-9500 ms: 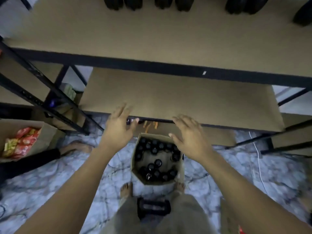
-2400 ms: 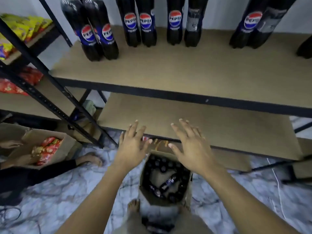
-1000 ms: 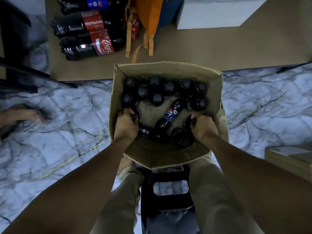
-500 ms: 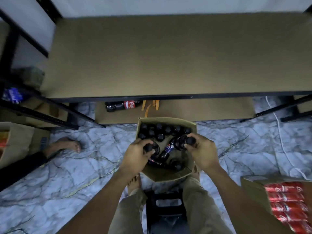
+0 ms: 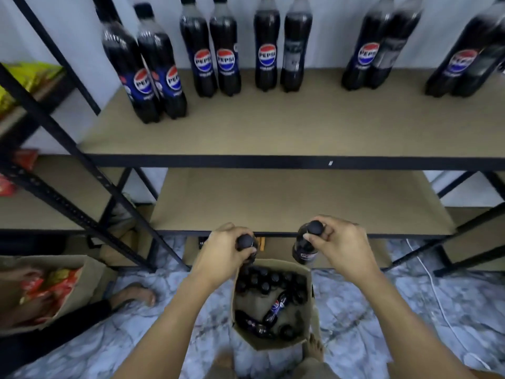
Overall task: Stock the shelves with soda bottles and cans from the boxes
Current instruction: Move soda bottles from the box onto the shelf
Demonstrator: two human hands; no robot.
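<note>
- The left hand (image 5: 224, 251) is closed around the neck of a small dark soda bottle (image 5: 245, 241). The fingers curl just under the black cap, and the hand hides most of the body.
- The right hand (image 5: 343, 246) grips a second small bottle (image 5: 304, 250) near its top, with the thumb and fingers wrapped below the cap.
- Both bottles are held upright, long axis vertical, caps pointing up toward the camera. They hang in the air above the cardboard box (image 5: 273, 343), in front of the edge of the lower shelf (image 5: 287, 201).
- The box stands on the marble floor between the person's feet. Inside it many bottles stand with caps up along the far side, and one Pepsi bottle (image 5: 276, 307) lies on its side in the middle.
- On the upper shelf (image 5: 300, 127) a row of tall Pepsi bottles (image 5: 213, 58) stands upright along the back wall, in pairs.
</note>
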